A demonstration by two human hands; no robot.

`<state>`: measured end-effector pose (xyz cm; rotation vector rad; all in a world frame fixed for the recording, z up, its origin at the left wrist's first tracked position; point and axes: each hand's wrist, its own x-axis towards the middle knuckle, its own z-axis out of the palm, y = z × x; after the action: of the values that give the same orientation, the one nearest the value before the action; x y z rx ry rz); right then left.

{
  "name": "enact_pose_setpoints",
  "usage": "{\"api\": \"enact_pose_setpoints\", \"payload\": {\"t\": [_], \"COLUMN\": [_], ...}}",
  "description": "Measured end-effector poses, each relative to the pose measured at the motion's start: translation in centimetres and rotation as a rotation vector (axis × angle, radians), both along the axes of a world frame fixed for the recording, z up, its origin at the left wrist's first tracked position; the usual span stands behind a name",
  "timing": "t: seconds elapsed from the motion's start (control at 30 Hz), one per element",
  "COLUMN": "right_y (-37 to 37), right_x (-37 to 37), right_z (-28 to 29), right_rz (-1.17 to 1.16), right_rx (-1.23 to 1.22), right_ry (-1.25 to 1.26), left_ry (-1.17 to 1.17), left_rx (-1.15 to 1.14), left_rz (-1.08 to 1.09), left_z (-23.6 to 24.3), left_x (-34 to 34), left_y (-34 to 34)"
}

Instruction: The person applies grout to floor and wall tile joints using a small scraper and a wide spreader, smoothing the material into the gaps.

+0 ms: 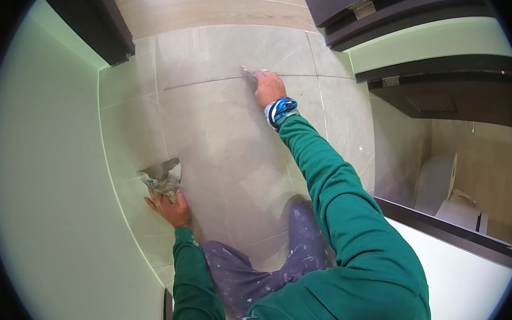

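Observation:
My left hand point(172, 209) grips the handle of a wide putty knife point(162, 175), its flared blade pointing away from me and smeared with grey and white material. My right hand point(270, 88) reaches far forward, fingers closed on a small scraper point(249, 72) with a pale blade. That blade meets the floor at a dark joint line point(210, 82) between large grey tiles point(226, 144). Most of the scraper's handle is hidden by my fingers. A blue patterned band point(281, 111) wraps my right wrist.
A pale wall point(51, 172) runs along the left, with a dark door frame point(98, 26) farther up. Wood-look flooring point(217, 7) lies beyond the tiles. At right stand dark doors point(445, 92), and a white toilet point(436, 181) shows behind a dark threshold point(448, 230). My knees rest on the tiles.

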<state>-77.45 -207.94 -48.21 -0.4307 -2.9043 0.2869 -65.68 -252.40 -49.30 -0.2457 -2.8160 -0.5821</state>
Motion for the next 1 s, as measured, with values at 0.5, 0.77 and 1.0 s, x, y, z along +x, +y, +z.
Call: {"api": "enact_pose_setpoints", "payload": {"t": [0.5, 0.77, 1.0], "right_y": [1.7, -24.7, -21.4], "right_x": [-1.2, -13.2, -12.7], "right_z": [-0.7, 5.3, 5.1], "right_rz": [-0.23, 0.073, 0.163], "right_rx": [-0.206, -0.18, -0.418], "right_ry": [-0.38, -0.236, -0.157], "left_ry": [0.007, -0.009, 0.001], "left_rx": [0.043, 0.041, 0.072], "left_rz": [0.016, -0.003, -0.018], "left_z": [0.3, -0.2, 0.1], "left_x": [0.0, -0.2, -0.5], "left_y": [-0.3, -0.7, 0.0]}}
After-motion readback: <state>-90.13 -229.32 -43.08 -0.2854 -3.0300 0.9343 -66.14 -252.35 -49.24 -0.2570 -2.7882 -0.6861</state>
